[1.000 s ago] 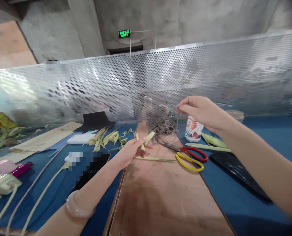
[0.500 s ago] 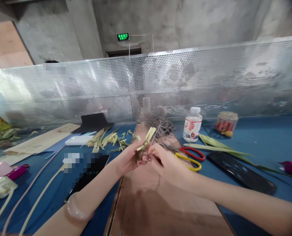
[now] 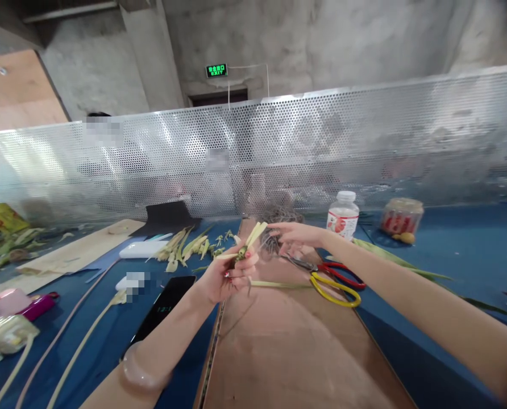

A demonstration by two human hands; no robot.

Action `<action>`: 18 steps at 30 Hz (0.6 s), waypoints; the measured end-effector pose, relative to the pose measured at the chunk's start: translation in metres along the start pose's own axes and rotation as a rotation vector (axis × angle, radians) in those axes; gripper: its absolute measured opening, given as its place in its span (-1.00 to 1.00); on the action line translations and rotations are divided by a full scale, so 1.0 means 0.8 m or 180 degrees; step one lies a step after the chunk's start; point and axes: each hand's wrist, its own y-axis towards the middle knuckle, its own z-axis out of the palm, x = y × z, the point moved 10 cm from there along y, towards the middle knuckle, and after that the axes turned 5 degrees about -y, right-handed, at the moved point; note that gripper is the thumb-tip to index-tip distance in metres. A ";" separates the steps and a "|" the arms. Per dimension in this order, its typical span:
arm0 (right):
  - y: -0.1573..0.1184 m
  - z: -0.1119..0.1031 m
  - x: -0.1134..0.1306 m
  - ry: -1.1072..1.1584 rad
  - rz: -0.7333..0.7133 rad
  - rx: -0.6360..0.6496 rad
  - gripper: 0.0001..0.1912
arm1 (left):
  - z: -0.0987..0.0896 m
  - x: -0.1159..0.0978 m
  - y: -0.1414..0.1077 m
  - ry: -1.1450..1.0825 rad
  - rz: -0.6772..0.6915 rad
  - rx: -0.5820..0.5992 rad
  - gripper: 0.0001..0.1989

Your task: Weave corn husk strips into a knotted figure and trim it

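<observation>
My left hand (image 3: 232,278) is closed around a small folded bundle of pale green leaf strips (image 3: 253,236), whose flat ends stick up past the fingers. Above the tangle of grey wire or string (image 3: 277,215) is my right hand (image 3: 296,236), fingers stretched out and apart, with no held thing visible. Scissors (image 3: 337,284) with one red and one yellow handle lie below the right wrist, blades toward the tangle. A narrow green strip (image 3: 279,284) rests on the brown wooden board (image 3: 296,352) beneath both hands.
Left of the board lie several dried leaf pieces (image 3: 194,247), a phone (image 3: 163,309), white cables (image 3: 83,329) and a brown paper sheet (image 3: 83,244). On the right stand a white-capped bottle (image 3: 343,215) and a jar (image 3: 402,216). A perforated metal partition (image 3: 296,147) runs behind.
My right hand has left the left hand and moved up and right to the grey tangle, fingers spreading. The left hand still grips the leaf bundle. A strip now shows on the board.
</observation>
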 end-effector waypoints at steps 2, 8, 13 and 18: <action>0.024 -0.062 0.001 -0.0662 0.0230 -0.0772 -0.34 | 0.002 0.004 -0.003 0.0084 -0.0136 0.0097 -0.71; 0.042 -0.217 0.104 -0.2007 -0.0404 -0.2673 -0.36 | 0.012 0.007 -0.013 0.0258 -0.0343 0.0345 -0.74; 0.069 -0.193 0.060 -0.2845 0.0440 -0.1870 -0.30 | -0.010 -0.003 0.000 0.0197 -0.0135 -0.0014 -0.76; 0.043 -0.147 0.040 -0.3223 0.0607 -0.1698 -0.50 | -0.051 -0.003 0.017 0.0140 -0.0049 -0.0530 -0.75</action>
